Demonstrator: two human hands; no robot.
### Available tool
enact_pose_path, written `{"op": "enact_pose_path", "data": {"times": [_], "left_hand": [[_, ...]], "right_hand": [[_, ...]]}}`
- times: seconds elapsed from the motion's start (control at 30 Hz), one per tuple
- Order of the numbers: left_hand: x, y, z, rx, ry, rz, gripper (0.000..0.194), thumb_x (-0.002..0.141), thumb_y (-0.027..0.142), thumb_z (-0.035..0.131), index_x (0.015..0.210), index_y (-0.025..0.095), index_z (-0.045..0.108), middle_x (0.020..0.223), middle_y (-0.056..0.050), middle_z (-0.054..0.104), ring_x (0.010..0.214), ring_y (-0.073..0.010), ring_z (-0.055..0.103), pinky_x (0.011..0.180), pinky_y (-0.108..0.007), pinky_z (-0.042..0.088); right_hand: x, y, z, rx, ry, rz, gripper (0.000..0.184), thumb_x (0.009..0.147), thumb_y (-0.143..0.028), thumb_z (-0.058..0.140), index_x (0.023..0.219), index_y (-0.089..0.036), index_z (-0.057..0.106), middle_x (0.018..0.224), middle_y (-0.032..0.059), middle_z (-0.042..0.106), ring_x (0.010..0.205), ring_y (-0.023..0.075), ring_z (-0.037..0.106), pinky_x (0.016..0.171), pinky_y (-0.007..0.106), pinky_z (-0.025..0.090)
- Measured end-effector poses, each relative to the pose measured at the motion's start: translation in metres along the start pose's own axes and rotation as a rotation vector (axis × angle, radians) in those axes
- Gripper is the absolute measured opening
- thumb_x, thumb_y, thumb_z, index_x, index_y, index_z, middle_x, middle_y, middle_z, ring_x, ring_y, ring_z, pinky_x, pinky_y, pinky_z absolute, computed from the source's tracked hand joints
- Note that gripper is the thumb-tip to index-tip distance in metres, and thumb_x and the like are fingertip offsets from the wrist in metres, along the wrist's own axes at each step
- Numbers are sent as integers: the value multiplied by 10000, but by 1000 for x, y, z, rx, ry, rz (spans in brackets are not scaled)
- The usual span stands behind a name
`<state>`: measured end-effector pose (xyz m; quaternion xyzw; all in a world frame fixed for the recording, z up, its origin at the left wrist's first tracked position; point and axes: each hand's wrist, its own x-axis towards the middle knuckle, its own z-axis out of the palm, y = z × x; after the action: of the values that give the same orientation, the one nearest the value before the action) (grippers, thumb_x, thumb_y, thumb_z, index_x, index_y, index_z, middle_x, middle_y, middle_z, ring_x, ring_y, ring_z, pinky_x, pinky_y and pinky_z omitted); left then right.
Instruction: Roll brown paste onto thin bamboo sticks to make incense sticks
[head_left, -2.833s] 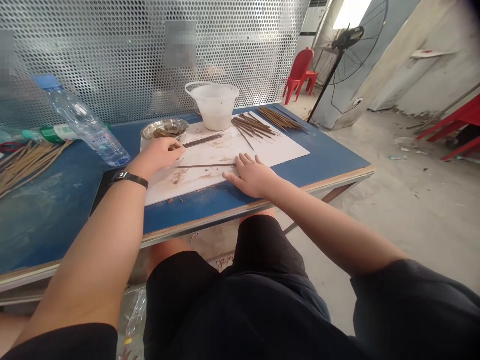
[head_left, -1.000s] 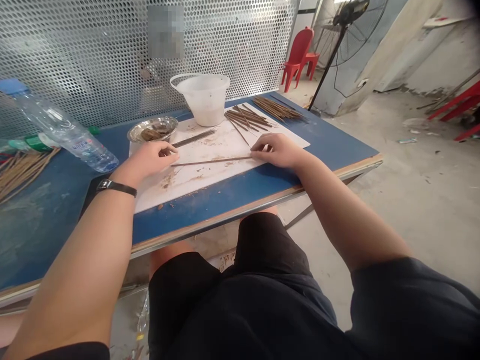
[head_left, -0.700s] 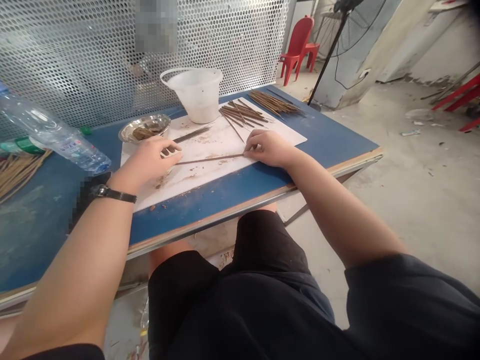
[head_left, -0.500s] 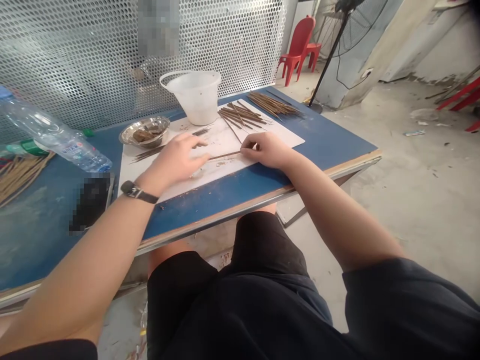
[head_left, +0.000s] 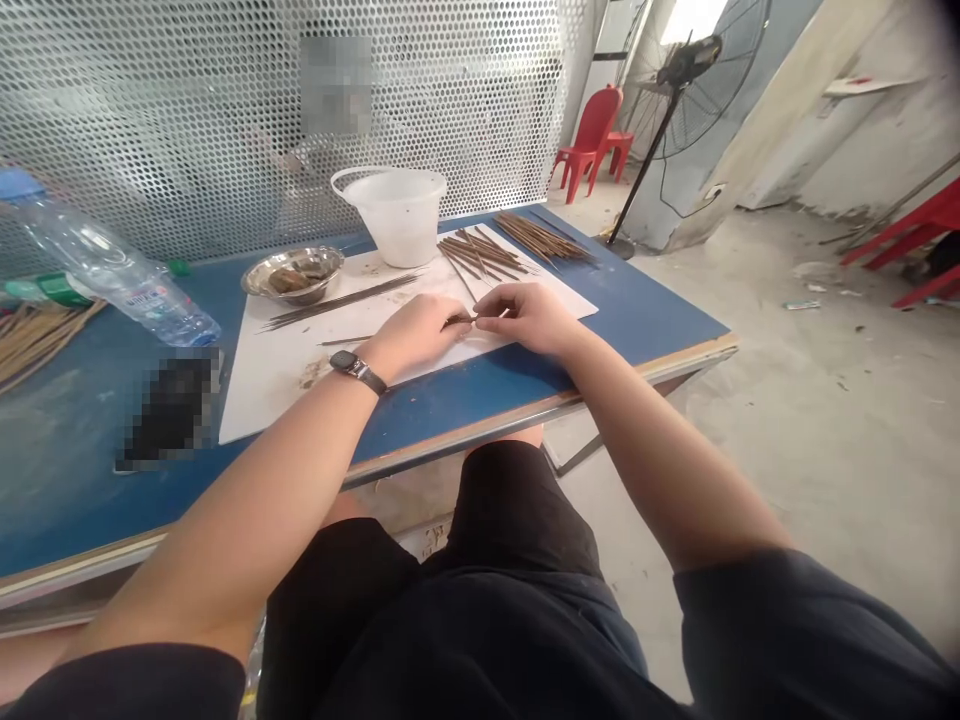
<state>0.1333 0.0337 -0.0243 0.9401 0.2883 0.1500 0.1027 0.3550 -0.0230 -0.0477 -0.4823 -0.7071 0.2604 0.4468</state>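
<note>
Brown stick point(head_left: 459, 320); runs under cupped left hand point(head_left: 416, 335); end pinched by right hand point(head_left: 525, 318)

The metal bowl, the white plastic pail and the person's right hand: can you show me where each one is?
metal bowl point(head_left: 253, 285), head view, on its rim
white plastic pail point(head_left: 401, 235), head view, on its side wall
right hand point(head_left: 525, 318), head view, on the back of the hand

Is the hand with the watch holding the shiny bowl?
No, the left hand is over the white board beside a short brown stick, away from the metal bowl.
</note>
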Motion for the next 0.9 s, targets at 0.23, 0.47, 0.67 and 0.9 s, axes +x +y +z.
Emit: {"op": "enact_pose_path", "data": {"times": [0.23, 0.47, 0.67, 0.9], "left_hand": [[2, 1, 1, 43, -2, 12, 283, 1025, 368, 571, 893, 196, 752, 887, -90, 766, 825, -252, 673, 727, -372, 466], [0, 5, 2, -9, 69, 25, 235, 1009, 347, 593, 1011, 208, 783, 976, -93, 794, 908, -264, 704, 800, -385, 513], [-1, 5, 1, -35, 81, 28, 241, 1017, 310, 582, 988, 211, 800, 989, -89, 812, 926, -264, 726, 861, -405, 547], [-4, 10, -3, -58, 75, -14, 259, 1028, 346, 591, 1087, 208, 802, 1063, -93, 823, 958, -267, 730, 850, -394, 544]], "right_hand": [[0, 0, 0, -101, -38, -27, 180, 804, -360, 769, 891, -208, 810, 892, 66, 805, 794, 213, 672, 774, 386, 536], [-2, -1, 0, -113, 19, -39, 179, 817, -376, 775, 897, -216, 784, 853, 55, 781, 786, 211, 664, 760, 383, 533], [-4, -3, -2, -104, 23, -44, 178, 830, -384, 768, 894, -219, 788, 898, 64, 785, 812, 207, 660, 739, 374, 527], [-4, -1, -2, -123, 24, -60, 159, 850, -365, 745, 893, -218, 788, 886, 61, 779, 802, 209, 659, 745, 377, 521]]}}
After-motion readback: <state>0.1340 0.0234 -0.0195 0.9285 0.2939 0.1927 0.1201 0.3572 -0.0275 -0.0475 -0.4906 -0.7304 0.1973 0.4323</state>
